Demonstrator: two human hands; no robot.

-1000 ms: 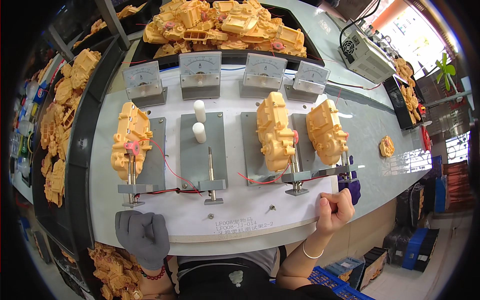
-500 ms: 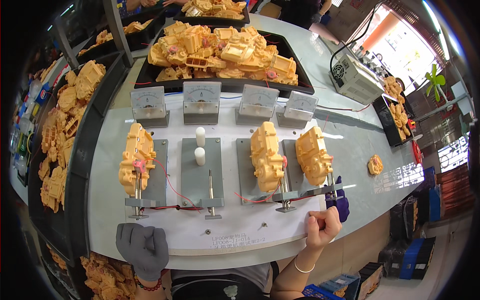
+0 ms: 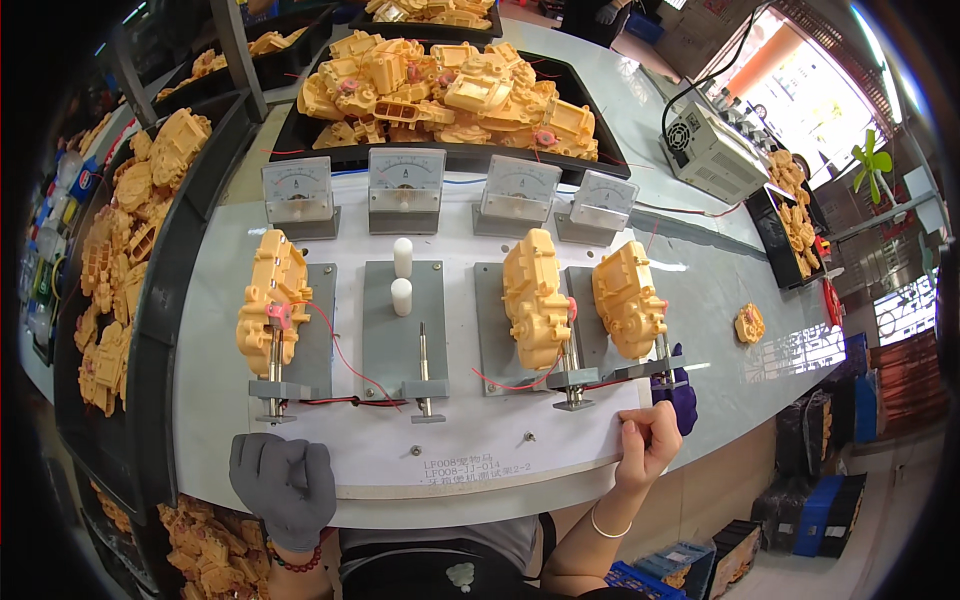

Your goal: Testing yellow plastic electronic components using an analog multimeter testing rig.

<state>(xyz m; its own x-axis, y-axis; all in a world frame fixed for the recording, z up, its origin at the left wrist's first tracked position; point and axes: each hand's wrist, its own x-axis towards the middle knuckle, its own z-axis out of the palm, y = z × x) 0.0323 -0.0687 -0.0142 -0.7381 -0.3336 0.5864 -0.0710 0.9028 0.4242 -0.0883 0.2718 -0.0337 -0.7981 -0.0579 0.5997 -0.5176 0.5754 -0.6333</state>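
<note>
My left hand (image 3: pixel 284 487), in a grey glove, rests curled in a fist at the table's near edge, below the left test fixture. My bare right hand (image 3: pixel 652 438) lies with bent fingers on the right corner of the white sheet, beside a dark purple, glove-like thing (image 3: pixel 684 402). No object shows in either hand. Yellow plastic gearbox housings sit on three fixtures: one at the left (image 3: pixel 275 290), one right of centre (image 3: pixel 535 300), one at the right (image 3: pixel 630 300). Metal probe pins meet them. Between them a grey fixture plate (image 3: pixel 385 345) carries two white pegs and no housing.
Several analogue meters (image 3: pixel 406 190) stand behind the fixtures. Black trays heaped with housings lie behind (image 3: pixel 450 158) and at the left (image 3: pixel 165 330). A power supply (image 3: pixel 712 150) stands at the far right. One loose housing (image 3: pixel 749 323) lies on the right of the table.
The view has shifted slightly, so the fixtures sit a little higher in it. Both hands keep nearly the same pose and place. A person's hands at the top left have gone from sight.
</note>
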